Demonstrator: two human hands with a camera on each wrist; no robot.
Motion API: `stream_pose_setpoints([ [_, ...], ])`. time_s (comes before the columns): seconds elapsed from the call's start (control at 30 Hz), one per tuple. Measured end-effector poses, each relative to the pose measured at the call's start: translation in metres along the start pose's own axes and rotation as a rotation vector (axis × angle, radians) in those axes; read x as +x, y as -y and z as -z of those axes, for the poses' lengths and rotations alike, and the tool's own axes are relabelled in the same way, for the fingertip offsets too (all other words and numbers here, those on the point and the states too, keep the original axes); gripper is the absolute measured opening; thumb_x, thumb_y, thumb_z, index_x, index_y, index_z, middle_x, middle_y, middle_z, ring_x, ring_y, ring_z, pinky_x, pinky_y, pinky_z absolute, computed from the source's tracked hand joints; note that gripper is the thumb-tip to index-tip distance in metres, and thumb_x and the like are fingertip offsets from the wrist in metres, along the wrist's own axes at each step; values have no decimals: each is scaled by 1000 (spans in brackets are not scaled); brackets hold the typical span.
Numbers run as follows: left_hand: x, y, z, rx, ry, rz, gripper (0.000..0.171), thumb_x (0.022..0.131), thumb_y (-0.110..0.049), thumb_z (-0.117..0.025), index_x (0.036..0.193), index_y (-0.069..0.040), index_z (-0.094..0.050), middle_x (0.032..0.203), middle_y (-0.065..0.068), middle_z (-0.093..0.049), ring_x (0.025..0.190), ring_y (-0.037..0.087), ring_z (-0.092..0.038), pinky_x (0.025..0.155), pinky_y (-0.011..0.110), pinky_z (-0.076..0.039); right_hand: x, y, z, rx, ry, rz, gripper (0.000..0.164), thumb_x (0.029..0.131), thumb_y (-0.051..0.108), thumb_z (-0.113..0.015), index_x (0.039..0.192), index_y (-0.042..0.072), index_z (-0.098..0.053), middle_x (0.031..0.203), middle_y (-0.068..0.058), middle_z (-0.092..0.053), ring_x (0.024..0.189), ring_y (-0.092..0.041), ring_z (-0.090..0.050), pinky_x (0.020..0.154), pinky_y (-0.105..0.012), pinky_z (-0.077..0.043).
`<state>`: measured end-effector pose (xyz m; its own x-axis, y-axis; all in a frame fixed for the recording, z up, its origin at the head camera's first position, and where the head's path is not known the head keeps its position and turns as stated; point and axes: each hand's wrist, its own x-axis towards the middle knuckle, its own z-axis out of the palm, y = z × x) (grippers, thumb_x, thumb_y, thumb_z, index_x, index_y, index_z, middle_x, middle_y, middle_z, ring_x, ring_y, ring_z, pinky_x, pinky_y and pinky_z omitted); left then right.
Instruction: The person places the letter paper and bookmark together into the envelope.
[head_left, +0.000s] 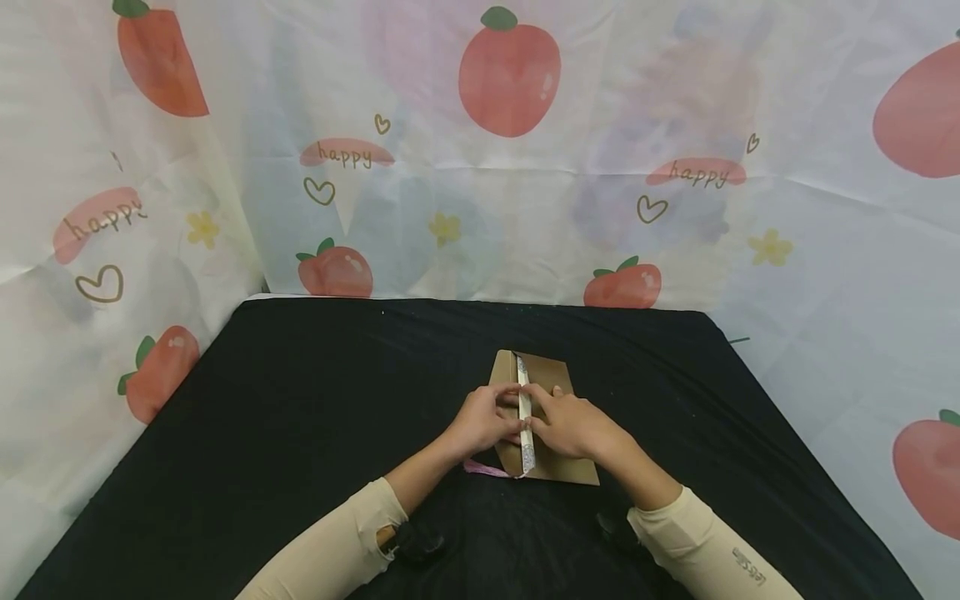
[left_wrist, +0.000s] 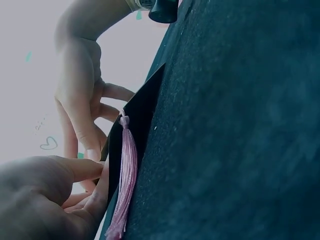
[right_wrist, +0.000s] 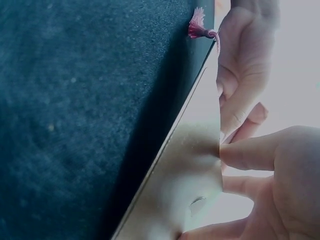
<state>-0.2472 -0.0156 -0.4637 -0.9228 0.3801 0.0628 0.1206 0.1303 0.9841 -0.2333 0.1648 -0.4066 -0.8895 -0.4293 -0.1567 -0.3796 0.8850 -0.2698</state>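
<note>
A brown folded card or cover (head_left: 576, 468) lies on the black cloth, its middle raised; whether it is a notebook cannot be told. Along its ridge runs a narrow pale strip (head_left: 528, 457) with speckled ends, like a bookmark. A pink tassel (left_wrist: 127, 175) hangs from the strip's near end. My left hand (head_left: 480, 418) pinches the strip from the left side, its lower fingers partly hidden. From the right, my right hand (head_left: 573, 423) holds the same strip between thumb and fingers. The brown panel (right_wrist: 172, 175) slopes up to the fingertips in the right wrist view.
Black cloth (head_left: 337, 375) covers the table around the card. White printed curtain (head_left: 420, 92) with fruit and hearts hangs behind the table and along both sides. Dark bands sit at both wrists below pale sleeves (head_left: 337, 542).
</note>
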Motion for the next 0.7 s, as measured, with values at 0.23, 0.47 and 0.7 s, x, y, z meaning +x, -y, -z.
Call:
stream_pose_setpoints([
  [0.23,-1,1,-3,-10,0,-6,66,86,15,-74,147,8,-48,126,22,-65,78,26,-74,66,33,-61,0,2,1,-9,2,8,54,106,28,-59,155,14,-44,142,-45,-43,102,-53,-66,80,-60,-53],
  [0.47,-1,1,-5,-17,-3,-13,66,86,18,-72,147,9,-47,128,23,-64,79,24,-73,67,32,-61,1,0,0,-7,-2,9,54,106,29,-59,155,14,-43,143,-45,-43,104,-54,-66,82,-60,-53],
  [0.7,0,2,-4,168,-10,-57,66,87,11,-77,147,7,-50,127,22,-68,75,15,-72,65,27,-59,0,0,1,-1,1,2,54,106,29,-59,156,14,-43,143,-45,-42,107,-57,-63,84,-63,-52],
])
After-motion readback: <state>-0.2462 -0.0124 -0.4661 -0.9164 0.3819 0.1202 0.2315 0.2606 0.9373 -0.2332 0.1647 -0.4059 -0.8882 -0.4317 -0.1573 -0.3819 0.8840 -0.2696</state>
